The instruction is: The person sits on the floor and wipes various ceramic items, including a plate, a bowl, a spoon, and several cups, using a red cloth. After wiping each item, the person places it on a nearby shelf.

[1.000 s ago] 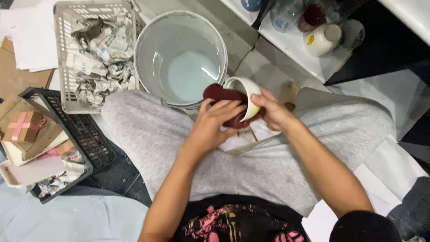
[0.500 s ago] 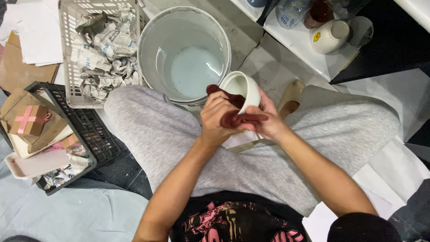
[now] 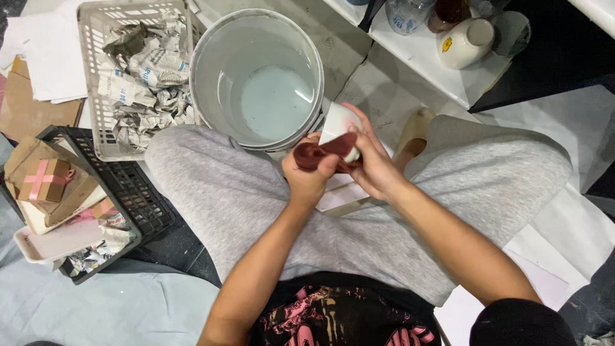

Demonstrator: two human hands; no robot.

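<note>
A small white ceramic cup [image 3: 337, 123] sits at frame centre, over the grey-trousered lap, just below a grey plastic bucket [image 3: 211, 57] holding shallow cloudy water. The right hand [image 3: 373, 163] is curled around the cup; the left hand [image 3: 310, 176] is closed on a dark red cloth [image 3: 322, 152] pressed against it. A pale basket of crumpled newspaper [image 3: 138, 70] stands upper left.

Brown gift box [image 3: 43, 180], pink ribbon, in black crate [image 3: 138, 198].
</note>
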